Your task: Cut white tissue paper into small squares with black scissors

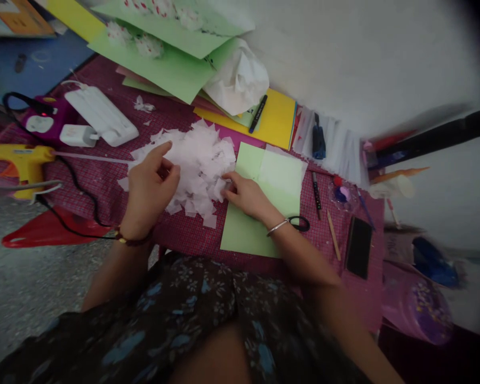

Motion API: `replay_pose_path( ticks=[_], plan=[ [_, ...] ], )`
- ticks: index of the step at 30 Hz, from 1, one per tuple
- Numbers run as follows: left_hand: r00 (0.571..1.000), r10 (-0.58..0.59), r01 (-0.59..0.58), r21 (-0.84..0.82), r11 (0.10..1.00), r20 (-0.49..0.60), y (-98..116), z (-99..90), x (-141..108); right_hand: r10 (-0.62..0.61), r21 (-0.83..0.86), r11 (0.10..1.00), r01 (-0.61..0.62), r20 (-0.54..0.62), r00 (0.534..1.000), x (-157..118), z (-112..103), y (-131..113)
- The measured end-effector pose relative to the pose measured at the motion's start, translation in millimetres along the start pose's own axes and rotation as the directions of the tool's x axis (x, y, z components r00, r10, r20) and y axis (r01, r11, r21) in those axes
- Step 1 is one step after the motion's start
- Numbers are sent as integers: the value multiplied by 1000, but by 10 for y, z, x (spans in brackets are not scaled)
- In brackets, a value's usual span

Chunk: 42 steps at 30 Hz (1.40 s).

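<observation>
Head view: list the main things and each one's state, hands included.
White paper pile, loose pieces heaped
Left hand, thumb and fingers apart
Right hand, fingertips at the pile's edge; grip unclear
Green sheet, flat
Yellow glue gun, lying on its side
Power socket, red light lit
Scissors, mostly hidden; blades unseen
Smartphone, screen dark

Left hand (154, 176) bent over the left side of a heap of white paper pieces (202, 165), right hand (246, 196) at its right edge above a pale green sheet (244, 232), yellow glue gun (30, 160) far left, black phone-like slab (359, 248) far right, checked reddish tablecloth (196, 239) beneath the heap.
</observation>
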<state>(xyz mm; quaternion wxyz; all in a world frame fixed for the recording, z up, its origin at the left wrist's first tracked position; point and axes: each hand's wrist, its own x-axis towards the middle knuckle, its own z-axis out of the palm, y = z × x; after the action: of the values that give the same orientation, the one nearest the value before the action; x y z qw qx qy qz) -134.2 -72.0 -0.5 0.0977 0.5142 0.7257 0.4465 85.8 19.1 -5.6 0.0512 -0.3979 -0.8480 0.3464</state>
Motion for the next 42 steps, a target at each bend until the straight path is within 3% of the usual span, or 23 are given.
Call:
replay_pose_path(
  ticks=[4, 9, 13, 16, 20, 24, 32, 36, 39, 42],
  plan=[
    [1000, -7, 7, -53, 999, 12, -24, 25, -70, -4, 2, 1000, 4, -29, 1000, 65, 59, 58],
    [1000, 2, -3, -141, 990, -8, 150, -14, -179, -105, 175, 975, 138, -184, 977, -8, 107, 105],
    [987, 99, -65, -248, 967, 124, 366, 14, -296, -164, 229, 941, 251, -343, 925, -127, 79, 43],
    [965, 180, -114, -310, 944, 192, 470, 92, -365, -221, 209, 923, 322, -397, 891, -212, 42, -32],
    [978, 145, -85, -353, 932, 148, 534, 168, -390, -246, 163, 933, 322, -365, 898, -287, 16, -90],
    [956, 94, 21, -385, 923, 278, 538, 203, -385, -247, 83, 955, 285, -311, 918, -320, -4, -128],
    [933, 113, -17, -274, 962, 340, 433, 330, -419, -333, -39, 942, 333, -241, 912, -339, -24, -201],
    [931, 30, 133, -413, 901, 364, 440, 379, -442, -226, 246, 925, 290, -257, 939, -343, 19, -198],
    [929, -73, 259, -494, 830, 364, 463, 416, -462, -88, 526, 830, 186, -206, 975, -334, 71, -201],
    [926, -93, 282, -509, 813, 366, 488, 432, -479, -13, 601, 785, 148, -223, 975, -304, 138, -188]
  ],
)
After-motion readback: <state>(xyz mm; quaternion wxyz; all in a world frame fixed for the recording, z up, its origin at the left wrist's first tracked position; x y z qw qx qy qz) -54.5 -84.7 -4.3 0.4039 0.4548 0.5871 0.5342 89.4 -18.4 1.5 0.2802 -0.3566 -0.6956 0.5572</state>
